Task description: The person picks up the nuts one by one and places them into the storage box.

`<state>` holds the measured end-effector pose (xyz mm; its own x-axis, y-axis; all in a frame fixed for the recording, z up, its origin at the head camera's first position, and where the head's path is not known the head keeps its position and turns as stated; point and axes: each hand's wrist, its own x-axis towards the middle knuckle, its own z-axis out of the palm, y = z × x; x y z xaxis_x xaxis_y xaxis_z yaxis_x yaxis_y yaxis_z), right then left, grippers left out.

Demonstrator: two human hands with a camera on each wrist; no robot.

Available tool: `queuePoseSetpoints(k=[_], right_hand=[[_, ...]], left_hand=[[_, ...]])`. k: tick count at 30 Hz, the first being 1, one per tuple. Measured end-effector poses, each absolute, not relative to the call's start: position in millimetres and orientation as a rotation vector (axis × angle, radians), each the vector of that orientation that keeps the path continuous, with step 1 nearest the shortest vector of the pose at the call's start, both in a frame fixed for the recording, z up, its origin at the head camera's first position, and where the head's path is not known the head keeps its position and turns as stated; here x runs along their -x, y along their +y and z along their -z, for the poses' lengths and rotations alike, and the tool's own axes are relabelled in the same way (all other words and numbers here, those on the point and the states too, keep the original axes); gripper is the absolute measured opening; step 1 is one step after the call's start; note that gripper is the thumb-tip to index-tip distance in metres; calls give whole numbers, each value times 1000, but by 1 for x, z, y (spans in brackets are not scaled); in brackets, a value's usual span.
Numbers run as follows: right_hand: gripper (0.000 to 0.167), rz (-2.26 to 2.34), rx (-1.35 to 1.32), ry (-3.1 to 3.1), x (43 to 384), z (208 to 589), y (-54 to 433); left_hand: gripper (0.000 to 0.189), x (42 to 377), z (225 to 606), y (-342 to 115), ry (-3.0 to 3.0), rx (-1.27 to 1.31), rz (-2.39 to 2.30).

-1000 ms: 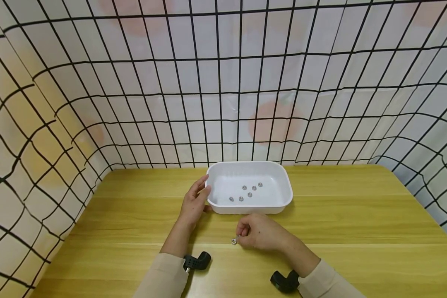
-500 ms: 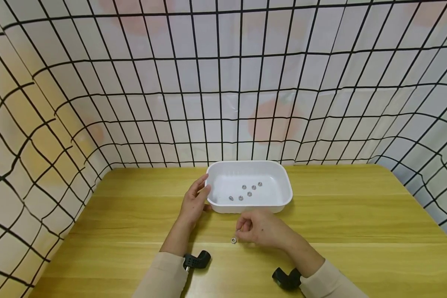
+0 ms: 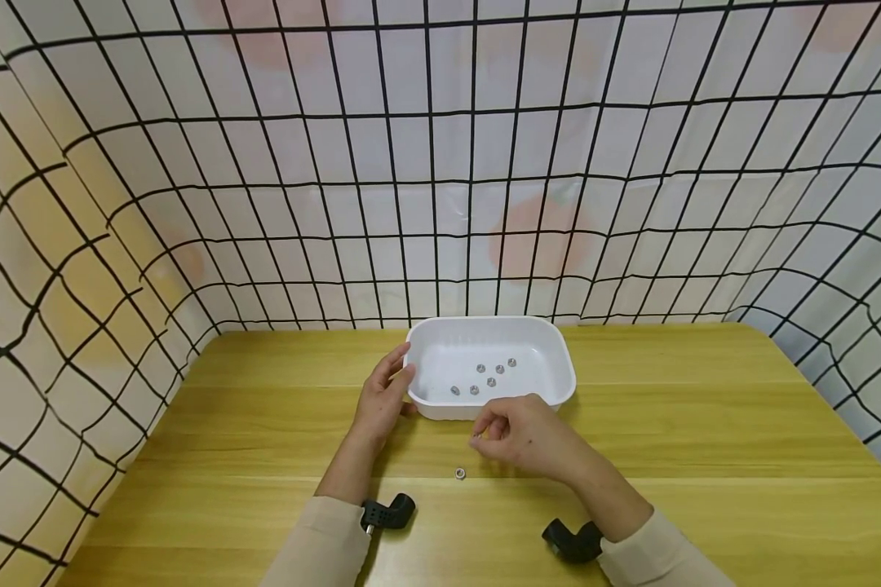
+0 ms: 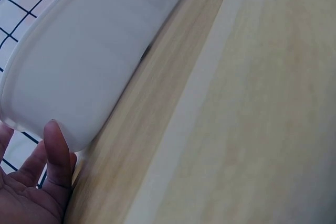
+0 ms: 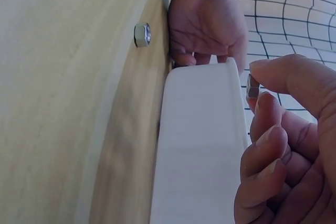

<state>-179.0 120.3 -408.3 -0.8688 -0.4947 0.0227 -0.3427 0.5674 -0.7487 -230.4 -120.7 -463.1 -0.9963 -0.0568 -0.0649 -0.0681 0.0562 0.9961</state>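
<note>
A white plastic basin (image 3: 440,401) stands on the wooden table with several metal nuts (image 3: 491,381) spread over its floor. My left hand (image 3: 382,399) rests against the basin's left end, its fingers loosely spread and touching the wall and rim. My right hand (image 3: 529,436) is just in front of the basin's near side. Between its thumb and index finger it pinches a hex nut (image 5: 253,86), seen clearly in the right wrist view. The other fingers are curled in towards the palm. One more loose nut (image 3: 460,473) lies on the table in front of the basin.
The wooden table (image 3: 264,456) reaches back to a pale curtain with a black grid (image 3: 382,212), which also runs along both sides. A black wrist camera (image 3: 389,513) sits at the left cuff, another wrist camera (image 3: 573,541) at the right.
My right hand has lifted a nut from beside the loose one and moved it up and forward, towards the basin's near wall. The left hand and basin stay in place.
</note>
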Motion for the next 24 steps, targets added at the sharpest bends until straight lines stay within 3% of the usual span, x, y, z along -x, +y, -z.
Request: queuePoseSetpoints(k=[24], right_hand=[[6,1178,685,2727,184,403,126]], left_hand=[[45,231,464,-120,2278,145,-2151]])
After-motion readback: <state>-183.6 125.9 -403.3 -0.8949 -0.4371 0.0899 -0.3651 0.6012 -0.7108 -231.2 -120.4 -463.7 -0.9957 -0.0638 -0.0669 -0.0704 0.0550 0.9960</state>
